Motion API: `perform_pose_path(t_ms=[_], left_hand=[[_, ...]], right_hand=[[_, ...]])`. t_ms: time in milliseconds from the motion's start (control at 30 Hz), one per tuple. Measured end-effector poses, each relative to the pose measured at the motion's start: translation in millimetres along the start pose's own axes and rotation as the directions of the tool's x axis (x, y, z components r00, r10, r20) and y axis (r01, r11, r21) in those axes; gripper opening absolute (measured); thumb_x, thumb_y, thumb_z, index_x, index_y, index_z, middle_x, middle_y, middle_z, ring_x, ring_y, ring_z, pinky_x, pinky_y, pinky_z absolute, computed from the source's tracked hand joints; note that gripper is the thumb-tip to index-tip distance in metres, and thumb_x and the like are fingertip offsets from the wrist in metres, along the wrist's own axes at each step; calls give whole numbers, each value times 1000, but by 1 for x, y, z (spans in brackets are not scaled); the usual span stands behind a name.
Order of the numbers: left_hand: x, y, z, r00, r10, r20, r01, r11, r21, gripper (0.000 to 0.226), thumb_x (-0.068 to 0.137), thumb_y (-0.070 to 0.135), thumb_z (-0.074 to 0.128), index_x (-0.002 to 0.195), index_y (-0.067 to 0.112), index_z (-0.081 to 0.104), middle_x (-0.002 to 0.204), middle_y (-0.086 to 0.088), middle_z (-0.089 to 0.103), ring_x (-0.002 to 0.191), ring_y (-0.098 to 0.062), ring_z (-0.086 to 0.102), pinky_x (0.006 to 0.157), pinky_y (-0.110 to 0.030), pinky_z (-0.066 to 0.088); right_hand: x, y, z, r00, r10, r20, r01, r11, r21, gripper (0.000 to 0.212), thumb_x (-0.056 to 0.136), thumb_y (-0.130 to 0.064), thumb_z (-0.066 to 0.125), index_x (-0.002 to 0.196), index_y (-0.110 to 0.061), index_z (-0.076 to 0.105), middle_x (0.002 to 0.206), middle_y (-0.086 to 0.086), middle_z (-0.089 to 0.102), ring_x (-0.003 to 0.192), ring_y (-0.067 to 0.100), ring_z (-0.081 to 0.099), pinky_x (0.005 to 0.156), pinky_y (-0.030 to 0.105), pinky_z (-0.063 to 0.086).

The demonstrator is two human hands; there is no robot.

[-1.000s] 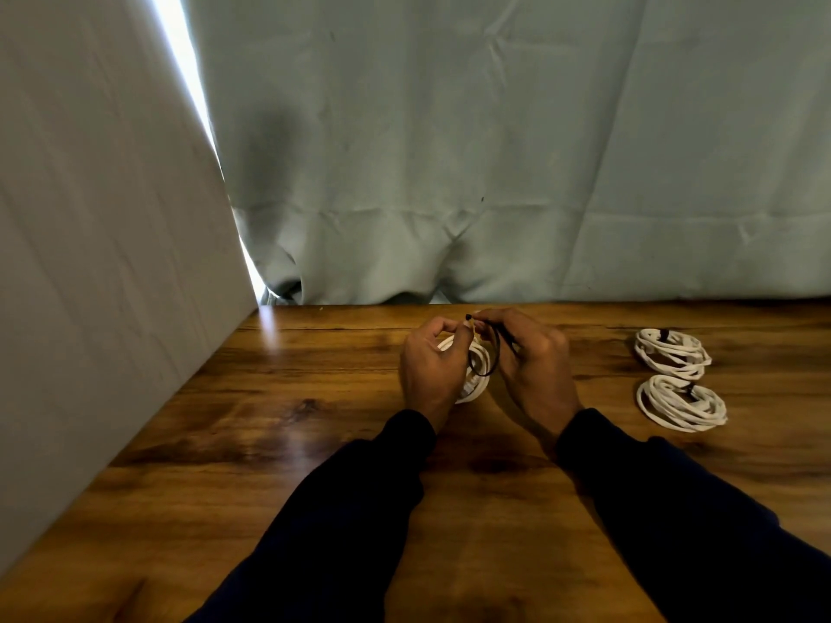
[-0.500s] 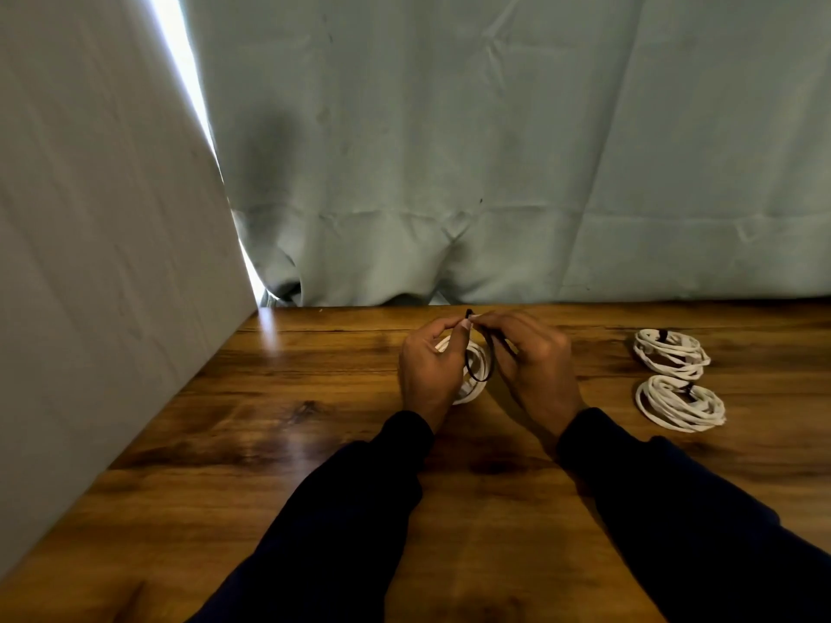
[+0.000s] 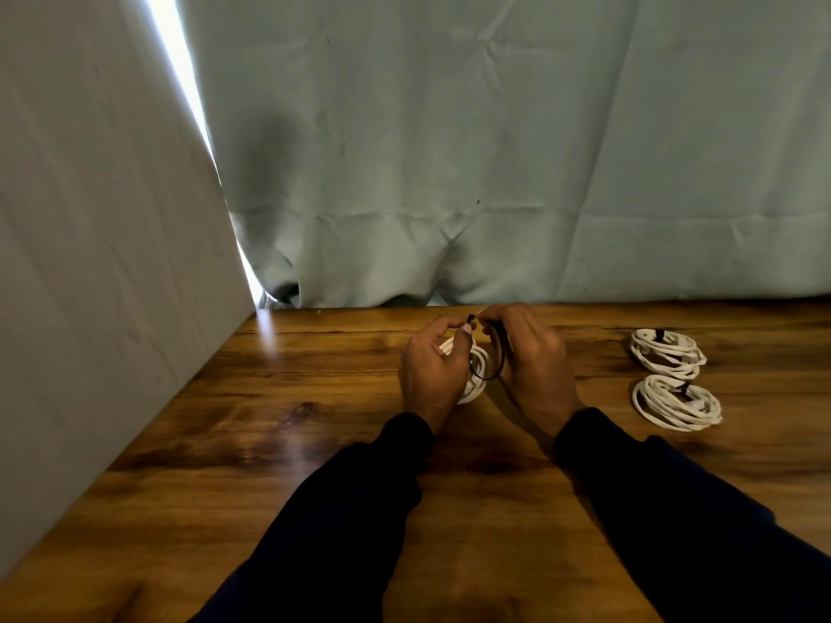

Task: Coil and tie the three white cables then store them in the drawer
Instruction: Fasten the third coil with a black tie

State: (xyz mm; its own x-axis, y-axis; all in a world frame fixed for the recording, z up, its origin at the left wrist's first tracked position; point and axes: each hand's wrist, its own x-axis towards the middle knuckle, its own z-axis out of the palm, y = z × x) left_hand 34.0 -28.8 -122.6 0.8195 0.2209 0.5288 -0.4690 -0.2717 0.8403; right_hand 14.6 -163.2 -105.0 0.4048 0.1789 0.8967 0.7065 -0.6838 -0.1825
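- Third white cable coil (image 3: 472,366) sits mid-worktop, toward the far edge, held between both hands, apparently just above the surface.
- A thin black tie (image 3: 490,370) loops around the coil's near-right side; its ends meet at the fingertips above the coil.
- Left hand (image 3: 429,373) has fingers curled round the coil's left side, thumb and forefinger pinching a tie end.
- Right hand (image 3: 533,357) pinches the other tie end, fingers curled over the top.
- Step in hand, by my reading: closing the tie on the last coil. To do it well, keep the loops bunched flat under the left hand and draw the tie snug before letting go, lest the turns spring apart.
- Two tied coils lie near the right edge, well apart from the hands: the farther coil (image 3: 665,353) and the nearer coil (image 3: 676,402), almost touching each other.
- Worktop (image 3: 314,442): wood grain, bare room at left and near side for setting down.
- Grey curtain (image 3: 449,150) hangs along the far edge; a pale panel (image 3: 90,263) bounds the left edge.
- Drawer not in view.
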Motion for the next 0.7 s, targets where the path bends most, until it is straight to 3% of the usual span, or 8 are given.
perform_pose_path(t_ms=[67, 200, 333, 567, 633, 700], left_hand=[[1, -1, -1, 1000, 9, 7, -9, 1000, 27, 31, 87, 45, 57, 103, 25, 75, 95, 10, 76, 91, -10, 71, 78, -42, 59], [-2, 3, 0, 999, 29, 16, -30, 999, 27, 28, 89, 42, 58, 103, 25, 75, 93, 9, 75, 89, -9, 70, 77, -42, 59], [-3, 3, -1, 998, 61, 22, -62, 997, 50, 26, 90, 39, 56, 102, 25, 74, 94, 10, 75, 89, -8, 70, 76, -41, 58], [-2, 6, -2, 999, 46, 26, -48, 998, 49, 23, 90, 38, 58, 100, 25, 75, 89, 7, 75, 83, -13, 71, 72, -40, 58], [0, 3, -2, 999, -7, 35, 7, 1000, -7, 18, 92, 35, 61, 96, 24, 74, 85, 5, 75, 79, -15, 72, 69, -41, 59], [0, 4, -3, 997, -59, 46, 62, 995, -72, 12, 95, 25, 64, 94, 18, 74, 82, 1, 75, 75, -13, 71, 66, -33, 57]], right_hand=[[-2, -3, 0, 999, -38, 29, 38, 999, -5, 15, 91, -6, 70, 105, -2, 67, 100, 9, 68, 87, 21, 64, 72, 37, 54], [0, -4, 0, 998, 39, -53, -40, 999, -15, 13, 95, -13, 62, 105, -3, 63, 98, 11, 68, 82, 24, 65, 66, 39, 55], [-2, 0, 1, 1000, 3, 0, -3, 1000, -1, 13, 91, -1, 69, 103, -1, 66, 99, 13, 69, 85, 24, 67, 70, 42, 56], [1, 3, -2, 999, 40, -31, -39, 998, 58, 21, 93, -10, 70, 112, -4, 73, 106, 9, 69, 95, 17, 66, 82, 30, 56], [2, 2, -3, 995, 97, 3, -97, 994, 57, 29, 93, -12, 70, 121, -8, 70, 108, 5, 68, 92, 11, 64, 81, 23, 55], [3, 1, -2, 977, 212, 27, -213, 974, 75, 29, 92, -14, 70, 121, -12, 69, 109, -1, 67, 90, 6, 63, 80, 23, 57]])
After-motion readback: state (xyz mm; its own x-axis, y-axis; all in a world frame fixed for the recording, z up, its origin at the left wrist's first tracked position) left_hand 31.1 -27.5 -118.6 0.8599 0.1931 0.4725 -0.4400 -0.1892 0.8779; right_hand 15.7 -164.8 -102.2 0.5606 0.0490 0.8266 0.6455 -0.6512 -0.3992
